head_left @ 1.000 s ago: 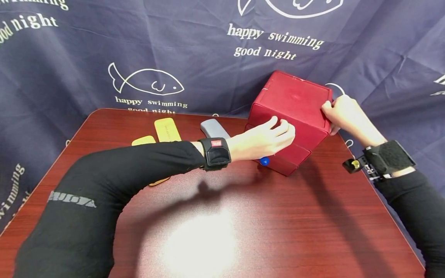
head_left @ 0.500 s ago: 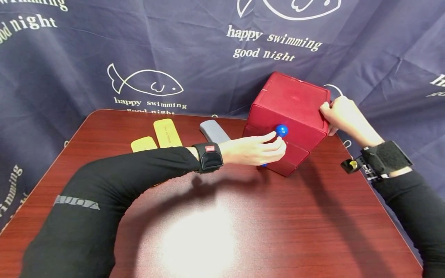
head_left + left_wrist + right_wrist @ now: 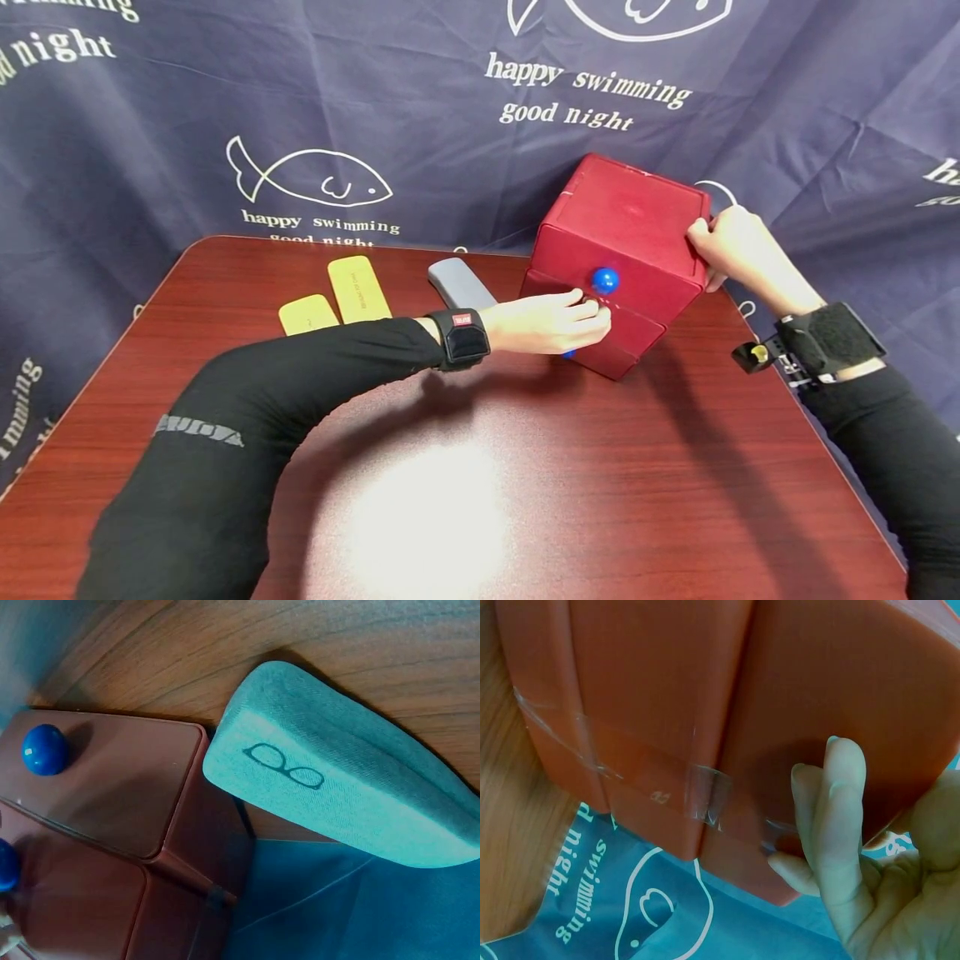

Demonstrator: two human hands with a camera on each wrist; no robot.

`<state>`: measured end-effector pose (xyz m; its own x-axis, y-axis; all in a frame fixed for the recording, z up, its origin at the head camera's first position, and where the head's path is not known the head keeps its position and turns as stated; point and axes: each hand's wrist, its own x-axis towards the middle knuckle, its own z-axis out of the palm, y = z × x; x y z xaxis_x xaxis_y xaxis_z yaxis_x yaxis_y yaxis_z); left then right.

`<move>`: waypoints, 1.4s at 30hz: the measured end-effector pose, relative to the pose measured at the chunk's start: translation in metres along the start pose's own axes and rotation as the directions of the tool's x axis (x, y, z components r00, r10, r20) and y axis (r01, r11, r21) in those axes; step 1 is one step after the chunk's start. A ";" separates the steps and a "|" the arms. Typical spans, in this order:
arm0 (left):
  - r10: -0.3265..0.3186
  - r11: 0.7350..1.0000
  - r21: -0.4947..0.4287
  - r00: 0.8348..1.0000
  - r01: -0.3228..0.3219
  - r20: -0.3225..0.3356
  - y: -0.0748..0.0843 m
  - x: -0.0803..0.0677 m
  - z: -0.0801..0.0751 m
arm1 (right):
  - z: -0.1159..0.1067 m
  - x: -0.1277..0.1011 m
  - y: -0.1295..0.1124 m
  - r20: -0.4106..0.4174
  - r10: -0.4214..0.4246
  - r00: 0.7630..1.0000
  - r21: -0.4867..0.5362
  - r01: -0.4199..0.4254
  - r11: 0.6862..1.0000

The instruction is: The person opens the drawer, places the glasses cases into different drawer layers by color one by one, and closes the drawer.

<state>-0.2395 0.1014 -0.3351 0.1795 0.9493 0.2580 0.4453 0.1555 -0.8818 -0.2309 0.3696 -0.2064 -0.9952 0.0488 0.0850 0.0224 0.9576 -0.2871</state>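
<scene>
A red drawer box (image 3: 630, 212) with blue knobs stands at the table's back right. My right hand (image 3: 738, 246) grips its upper right edge, thumb on top. In the right wrist view, the right hand's fingers (image 3: 840, 795) lie along its side wall. My left hand (image 3: 558, 323) is at the drawer fronts, its fingertips just below the upper blue knob (image 3: 605, 281); whether they touch the front is hidden. A lower blue knob (image 3: 45, 750) shows in the left wrist view, with another knob (image 3: 7, 866) at the frame's edge near a fingertip.
A grey glasses case (image 3: 300, 765) with a spectacles print lies left of the box. Two yellow cases (image 3: 358, 287) lie further left, partly behind the left arm. A dark blue curtain (image 3: 435, 108) hangs behind the reddish wooden table (image 3: 637, 492).
My left hand has come down and left from the upper drawer front, uncovering the upper knob. It shifted only slightly in the last half second. The right hand stays on the box.
</scene>
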 end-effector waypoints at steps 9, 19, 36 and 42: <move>-0.020 1.000 -0.007 0.999 0.020 -0.045 0.005 0.002 0.012 | 0.000 0.001 0.000 -0.006 0.000 1.000 -0.003 0.000 1.000; -0.023 1.000 -0.019 0.997 0.022 -0.074 0.003 0.005 0.019 | 0.000 0.001 -0.001 -0.017 -0.004 1.000 -0.002 0.004 1.000; -0.065 0.971 -0.231 0.998 0.070 0.027 0.005 0.021 0.006 | 0.002 -0.001 0.001 -0.007 -0.003 1.000 0.010 0.003 1.000; -0.032 0.976 -0.215 0.998 0.045 0.063 0.004 0.023 0.000 | 0.001 -0.001 0.000 0.004 -0.001 1.000 0.009 0.001 1.000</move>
<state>-0.2338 0.1242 -0.3324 0.1099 0.9591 0.2609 0.6312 0.1355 -0.7637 -0.2299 0.3695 -0.2073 -0.9956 0.0463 0.0812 0.0203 0.9552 -0.2953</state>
